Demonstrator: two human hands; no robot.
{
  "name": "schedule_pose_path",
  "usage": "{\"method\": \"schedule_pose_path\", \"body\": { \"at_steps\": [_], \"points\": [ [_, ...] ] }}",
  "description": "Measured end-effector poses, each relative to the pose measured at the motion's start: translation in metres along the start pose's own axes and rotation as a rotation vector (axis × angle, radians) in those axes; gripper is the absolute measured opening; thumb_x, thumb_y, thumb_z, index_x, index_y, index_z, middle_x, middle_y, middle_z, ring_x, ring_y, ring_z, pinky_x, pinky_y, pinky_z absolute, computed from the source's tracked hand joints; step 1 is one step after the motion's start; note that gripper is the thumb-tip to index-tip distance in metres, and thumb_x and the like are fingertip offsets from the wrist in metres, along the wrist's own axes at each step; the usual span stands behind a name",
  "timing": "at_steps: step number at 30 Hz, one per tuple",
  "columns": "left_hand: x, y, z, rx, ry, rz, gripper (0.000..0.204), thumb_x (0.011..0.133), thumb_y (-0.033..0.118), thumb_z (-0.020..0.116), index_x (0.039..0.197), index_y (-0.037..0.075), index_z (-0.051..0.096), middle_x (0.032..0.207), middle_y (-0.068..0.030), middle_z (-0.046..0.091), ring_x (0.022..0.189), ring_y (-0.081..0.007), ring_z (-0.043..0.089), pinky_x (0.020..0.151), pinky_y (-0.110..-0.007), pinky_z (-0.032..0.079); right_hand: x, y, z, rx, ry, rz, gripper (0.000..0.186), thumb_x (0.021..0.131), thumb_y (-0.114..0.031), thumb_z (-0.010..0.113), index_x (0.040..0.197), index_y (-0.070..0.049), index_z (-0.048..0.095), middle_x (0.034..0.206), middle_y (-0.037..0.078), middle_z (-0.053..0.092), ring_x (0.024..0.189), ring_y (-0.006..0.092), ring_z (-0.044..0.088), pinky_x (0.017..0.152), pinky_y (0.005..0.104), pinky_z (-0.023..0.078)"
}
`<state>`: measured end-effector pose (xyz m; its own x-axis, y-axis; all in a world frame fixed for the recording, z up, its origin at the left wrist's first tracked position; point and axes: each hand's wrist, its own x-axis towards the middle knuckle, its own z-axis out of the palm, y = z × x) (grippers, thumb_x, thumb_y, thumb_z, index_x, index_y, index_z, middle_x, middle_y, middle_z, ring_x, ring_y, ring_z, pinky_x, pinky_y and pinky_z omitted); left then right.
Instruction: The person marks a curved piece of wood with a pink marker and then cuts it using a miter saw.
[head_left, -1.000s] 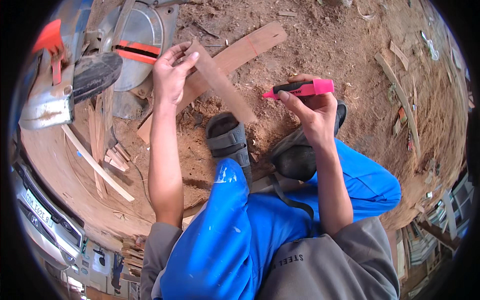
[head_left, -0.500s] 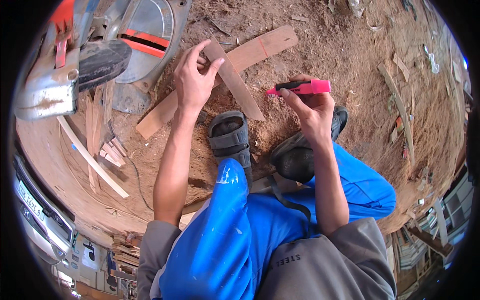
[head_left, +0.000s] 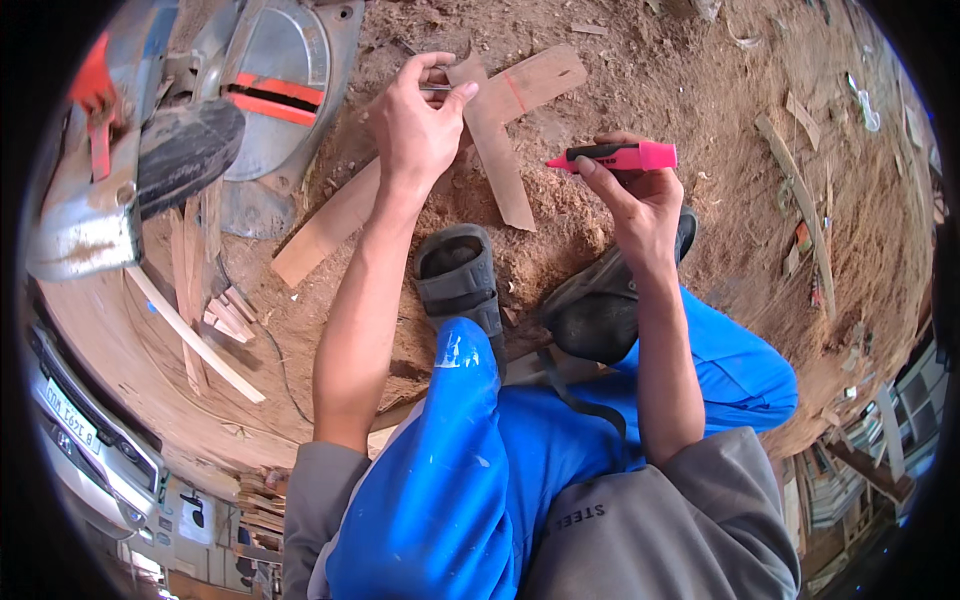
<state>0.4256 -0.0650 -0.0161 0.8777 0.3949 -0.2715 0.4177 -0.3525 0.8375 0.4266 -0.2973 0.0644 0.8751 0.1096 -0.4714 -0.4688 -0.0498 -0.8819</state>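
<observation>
Pink-and-black, the marker (head_left: 627, 156) is clamped in your right hand (head_left: 648, 205) between thumb and fingers, its tip pointing left. Your left hand (head_left: 415, 130) pinches the upper end of a thin wooden strip (head_left: 498, 160) that crosses over a longer plank (head_left: 545, 84) lying on the brown ground (head_left: 725, 150) beyond your sandals (head_left: 458, 283).

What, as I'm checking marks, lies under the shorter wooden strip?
The longer board runs under the shorter wooden strip, showing on both sides, its red line uncovered. Sawdusty ground surrounds the strip's lower end. The board's stretch beneath the strip is hidden.
</observation>
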Motion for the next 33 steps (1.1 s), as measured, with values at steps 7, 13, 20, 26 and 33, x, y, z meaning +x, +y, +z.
{"method": "schedule_pose_path", "body": {
  "at_steps": [7, 13, 20, 26, 33],
  "points": [
    [0.013, -0.009, 0.009, -0.166, -0.025, -0.124, 0.032, 0.09, 0.012, 0.083, 0.118, 0.001, 0.072, 0.093, -0.0091, 0.078, 0.08, -0.0139, 0.075, 0.07, -0.03, 0.059, 0.017, -0.012, -0.004, -0.015, 0.001, -0.025, 0.032, 0.092, -0.001, 0.08, 0.12, 0.003, 0.067, 0.106, 0.01, 0.075, 0.101, 0.0168, 0.073, 0.089, 0.0303, 0.06],
    [0.015, -0.005, 0.001, -0.301, -0.052, -0.202, 0.029, 0.093, 0.007, 0.08, 0.117, -0.005, 0.069, 0.097, -0.0109, 0.076, 0.077, -0.0118, 0.072, 0.068, -0.026, 0.057, 0.026, -0.011, -0.001, 0.042, -0.055, -0.038, 0.029, 0.091, -0.002, 0.081, 0.116, 0.004, 0.068, 0.105, 0.01, 0.075, 0.1, 0.0157, 0.073, 0.089, 0.0298, 0.059],
    [0.003, -0.008, 0.014, -0.095, 0.122, -0.088, 0.033, 0.09, 0.017, 0.084, 0.114, -0.001, 0.07, 0.093, -0.0097, 0.074, 0.081, -0.0194, 0.071, 0.075, -0.033, 0.057, 0.043, 0.011, 0.0, -0.042, -0.089, -0.129, 0.027, 0.089, -0.003, 0.081, 0.112, 0.003, 0.07, 0.102, 0.009, 0.076, 0.097, 0.0171, 0.074, 0.089, 0.0316, 0.059],
    [-0.006, -0.009, 0.019, 0.316, 0.216, 0.166, 0.036, 0.089, 0.029, 0.084, 0.11, 0.004, 0.07, 0.091, -0.0104, 0.069, 0.089, -0.0291, 0.062, 0.085, -0.044, 0.051, 0.058, 0.032, 0.0, -0.252, -0.052, -0.294, 0.027, 0.085, -0.009, 0.085, 0.108, 0.0, 0.072, 0.097, 0.008, 0.078, 0.096, 0.0153, 0.075, 0.088, 0.0318, 0.059],
    [-0.006, -0.017, 0.022, 0.331, 0.233, 0.279, 0.037, 0.093, 0.035, 0.081, 0.111, 0.004, 0.071, 0.091, -0.0093, 0.067, 0.088, -0.0261, 0.06, 0.082, -0.043, 0.049, 0.052, 0.035, 0.014, -0.184, -0.015, -0.27, 0.025, 0.092, -0.007, 0.08, 0.115, -0.003, 0.069, 0.106, 0.008, 0.078, 0.099, 0.0165, 0.075, 0.089, 0.0328, 0.061]
  ]
}}
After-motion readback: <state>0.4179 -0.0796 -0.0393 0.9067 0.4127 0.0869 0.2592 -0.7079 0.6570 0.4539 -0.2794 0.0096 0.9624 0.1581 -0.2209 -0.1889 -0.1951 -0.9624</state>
